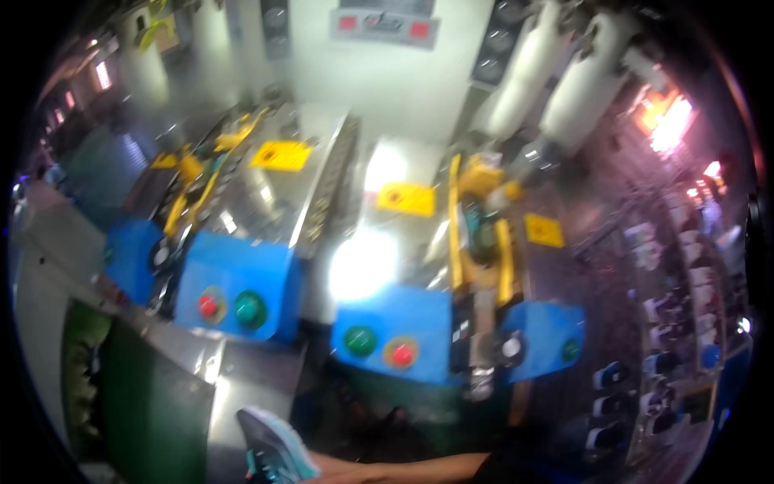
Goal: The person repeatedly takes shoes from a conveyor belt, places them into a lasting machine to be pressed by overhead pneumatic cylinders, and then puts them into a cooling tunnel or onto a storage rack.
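Observation:
At the lower edge, my right forearm reaches in from the right out of a dark sleeve. My right hand [330, 469] is closed on a teal and grey shoe [278, 448], which is tilted with its grey end up to the left. Part of the hand is cut off by the picture's edge, and most of the fingers are hidden. My left hand does not show. Just beyond the shoe stands a machine with two stations. Its nearest blue control box [278, 274] carries a red button [208, 306] and a green button [250, 309].
A second blue control box [419, 323] stands to the right, beside a yellow-edged clamp [484, 194] gripping a dark teal object. White cylinders [584, 89] rise behind. Several shoes [610, 375] stand on a rack at far right. A metal surface [258, 379] lies left.

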Action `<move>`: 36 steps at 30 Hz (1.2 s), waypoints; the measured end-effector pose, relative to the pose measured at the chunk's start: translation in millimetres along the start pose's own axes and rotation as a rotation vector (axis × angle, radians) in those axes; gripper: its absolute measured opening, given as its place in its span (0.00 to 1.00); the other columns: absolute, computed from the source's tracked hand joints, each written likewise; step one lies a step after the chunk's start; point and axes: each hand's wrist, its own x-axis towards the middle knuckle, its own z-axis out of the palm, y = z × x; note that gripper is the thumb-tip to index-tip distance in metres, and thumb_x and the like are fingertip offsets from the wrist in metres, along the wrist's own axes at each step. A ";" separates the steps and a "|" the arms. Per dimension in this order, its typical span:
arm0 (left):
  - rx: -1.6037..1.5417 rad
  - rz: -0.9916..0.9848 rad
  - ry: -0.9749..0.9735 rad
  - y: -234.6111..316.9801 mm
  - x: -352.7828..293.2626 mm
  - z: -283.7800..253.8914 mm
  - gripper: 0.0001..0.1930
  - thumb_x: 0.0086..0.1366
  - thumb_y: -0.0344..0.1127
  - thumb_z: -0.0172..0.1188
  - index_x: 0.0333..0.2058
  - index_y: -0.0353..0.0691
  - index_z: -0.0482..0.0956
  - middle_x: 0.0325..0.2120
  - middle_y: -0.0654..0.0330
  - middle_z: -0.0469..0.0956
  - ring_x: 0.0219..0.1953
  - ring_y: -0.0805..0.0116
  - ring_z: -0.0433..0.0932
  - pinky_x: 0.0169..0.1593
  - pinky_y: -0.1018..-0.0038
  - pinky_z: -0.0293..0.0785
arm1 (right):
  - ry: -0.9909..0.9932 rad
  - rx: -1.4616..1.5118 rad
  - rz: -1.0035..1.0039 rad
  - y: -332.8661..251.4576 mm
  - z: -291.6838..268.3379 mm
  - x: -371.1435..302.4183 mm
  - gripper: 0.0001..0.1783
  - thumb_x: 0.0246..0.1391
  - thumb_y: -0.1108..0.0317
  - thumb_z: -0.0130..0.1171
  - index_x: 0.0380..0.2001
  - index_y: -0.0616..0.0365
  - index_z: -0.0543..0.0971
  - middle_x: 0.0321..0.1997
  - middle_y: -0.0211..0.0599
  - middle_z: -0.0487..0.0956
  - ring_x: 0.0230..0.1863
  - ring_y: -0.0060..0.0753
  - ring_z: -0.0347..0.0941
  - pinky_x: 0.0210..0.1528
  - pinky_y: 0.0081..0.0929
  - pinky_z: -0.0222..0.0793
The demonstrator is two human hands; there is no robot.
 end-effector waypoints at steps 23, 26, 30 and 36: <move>-0.212 0.724 -0.974 106.3 145.6 -41.8 0.12 0.65 0.39 0.48 0.32 0.35 0.74 0.29 0.58 0.75 0.37 0.65 0.75 0.46 0.68 0.71 | 1.255 -0.941 -0.183 56.0 158.4 29.0 0.43 0.56 0.56 0.61 0.66 0.63 0.53 0.68 0.51 0.57 0.65 0.42 0.60 0.62 0.37 0.61; 0.026 0.931 -0.893 91.2 71.4 -8.6 0.19 0.69 0.48 0.51 0.34 0.33 0.73 0.28 0.55 0.75 0.31 0.64 0.73 0.39 0.66 0.73 | 0.994 -1.004 -0.367 63.4 206.6 -35.1 0.42 0.51 0.60 0.63 0.65 0.62 0.57 0.67 0.56 0.58 0.69 0.51 0.52 0.70 0.38 0.47; -0.110 1.065 -1.438 74.1 -33.6 -3.4 0.15 0.69 0.43 0.52 0.37 0.33 0.71 0.31 0.55 0.75 0.34 0.64 0.73 0.46 0.66 0.71 | 1.294 -1.560 -0.713 114.7 225.4 -68.7 0.47 0.37 0.59 0.69 0.62 0.56 0.61 0.69 0.61 0.51 0.68 0.65 0.49 0.66 0.51 0.50; -0.175 1.700 -2.527 18.6 -230.1 -21.0 0.21 0.62 0.49 0.58 0.43 0.36 0.70 0.41 0.47 0.76 0.47 0.47 0.74 0.59 0.49 0.59 | 2.138 -2.026 -1.010 200.5 322.4 -205.5 0.33 0.47 0.67 0.63 0.57 0.61 0.66 0.60 0.57 0.65 0.61 0.59 0.61 0.62 0.47 0.57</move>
